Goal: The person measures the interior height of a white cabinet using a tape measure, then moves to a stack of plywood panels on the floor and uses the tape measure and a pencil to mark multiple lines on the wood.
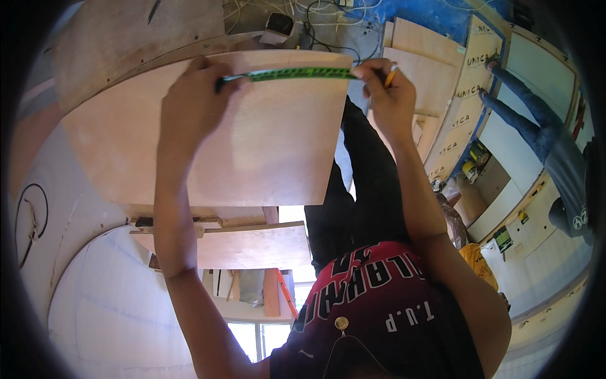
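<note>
A pale, curved plywood panel (265,139) lies in front of my body. A green tape measure (297,72) is stretched along its far edge. My left hand (199,95) is closed on the tape's left end, over a dark part mostly hidden by my fingers. My right hand (388,95) grips the right end just beyond the panel's corner, with a slim yellow object (391,77), apparently a pencil, between its fingers.
A co-worker in dark clothing (562,164) is at the right, beside wooden boards (464,107). More plywood (420,69) leans behind my right hand. Cables (328,44) run beyond the panel. A lower board (252,246) shows beneath it, and a black cable loop (31,189) is at left.
</note>
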Available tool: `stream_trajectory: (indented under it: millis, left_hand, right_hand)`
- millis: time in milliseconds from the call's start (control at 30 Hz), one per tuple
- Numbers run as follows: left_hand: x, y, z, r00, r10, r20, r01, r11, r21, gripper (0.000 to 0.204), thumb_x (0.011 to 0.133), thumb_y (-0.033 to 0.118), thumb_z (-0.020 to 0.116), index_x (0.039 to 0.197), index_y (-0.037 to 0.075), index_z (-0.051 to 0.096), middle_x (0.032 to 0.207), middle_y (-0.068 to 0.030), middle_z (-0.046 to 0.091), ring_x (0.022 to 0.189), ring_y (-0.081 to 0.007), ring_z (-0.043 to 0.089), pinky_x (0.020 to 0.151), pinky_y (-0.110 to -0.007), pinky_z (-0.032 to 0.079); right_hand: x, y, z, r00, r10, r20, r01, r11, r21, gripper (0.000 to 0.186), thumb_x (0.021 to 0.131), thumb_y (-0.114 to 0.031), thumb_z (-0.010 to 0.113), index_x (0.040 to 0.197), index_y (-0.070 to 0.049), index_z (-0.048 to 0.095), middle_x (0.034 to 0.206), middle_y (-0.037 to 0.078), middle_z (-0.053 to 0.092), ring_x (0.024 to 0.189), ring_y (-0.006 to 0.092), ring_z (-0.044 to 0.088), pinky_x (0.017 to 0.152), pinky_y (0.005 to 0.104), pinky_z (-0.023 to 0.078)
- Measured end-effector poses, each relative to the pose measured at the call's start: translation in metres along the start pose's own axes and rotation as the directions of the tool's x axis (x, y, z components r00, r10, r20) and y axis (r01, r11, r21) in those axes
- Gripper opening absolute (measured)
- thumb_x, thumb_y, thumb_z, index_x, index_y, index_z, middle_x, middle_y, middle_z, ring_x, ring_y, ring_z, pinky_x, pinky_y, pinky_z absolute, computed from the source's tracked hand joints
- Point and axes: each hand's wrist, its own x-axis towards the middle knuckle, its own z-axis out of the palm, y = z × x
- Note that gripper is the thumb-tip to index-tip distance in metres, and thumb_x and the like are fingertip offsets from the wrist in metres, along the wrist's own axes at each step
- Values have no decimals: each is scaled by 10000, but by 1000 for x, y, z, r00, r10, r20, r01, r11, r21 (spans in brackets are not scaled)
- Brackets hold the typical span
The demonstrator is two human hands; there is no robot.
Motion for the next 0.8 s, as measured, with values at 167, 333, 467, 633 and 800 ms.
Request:
stream_trajectory:
  millis: [167, 333, 467, 633, 800]
  left_hand:
    - [9, -19, -14, 989, -148, 4, 148, 987, 56, 289, 979, 340, 673, 1062, 74, 752, 1024, -86, 640, 867, -302, 665, 775, -421, 508]
    - [10, -28, -10, 985, -149, -84, 159, 980, 117, 309, 981, 362, 667, 1056, 79, 766, 1020, -69, 655, 879, -276, 674, 774, -379, 506]
    - [20, -28, -19, 986, -161, -52, 168, 966, 196, 321, 973, 380, 676, 1034, 82, 779, 1004, -64, 658, 876, -263, 678, 765, -373, 502]
    - [29, -31, -18, 991, -128, -34, 132, 971, 200, 317, 962, 382, 696, 1020, 83, 783, 972, -56, 653, 830, -246, 678, 739, -368, 501]
    - [23, -30, -19, 992, -105, -68, 119, 964, 239, 334, 949, 384, 718, 1007, 62, 786, 945, -53, 651, 792, -239, 674, 719, -368, 504]
  right_hand:
    - [14, 28, 11, 996, -35, -77, 47, 987, 155, 166, 964, -144, 758, 1014, 1, 693, 790, 9, 650, 671, 65, 564, 625, 226, 465]
    - [5, 20, 23, 982, 7, -189, -1, 999, 33, 243, 934, -115, 793, 1120, 13, 704, 810, 14, 662, 592, 38, 537, 585, 213, 501]
    - [7, 15, 18, 989, 19, -150, -6, 996, 89, 312, 924, -147, 809, 1142, 49, 706, 878, 40, 707, 572, 30, 523, 548, 215, 539]
    - [18, 18, 16, 992, 19, -128, -17, 1000, 18, 259, 934, -152, 800, 1080, 55, 746, 824, 43, 696, 599, 44, 579, 554, 211, 540]
    - [12, 16, 20, 988, -12, -156, 26, 996, 89, 212, 940, -116, 786, 1068, 51, 756, 837, 84, 708, 639, 73, 638, 583, 203, 546]
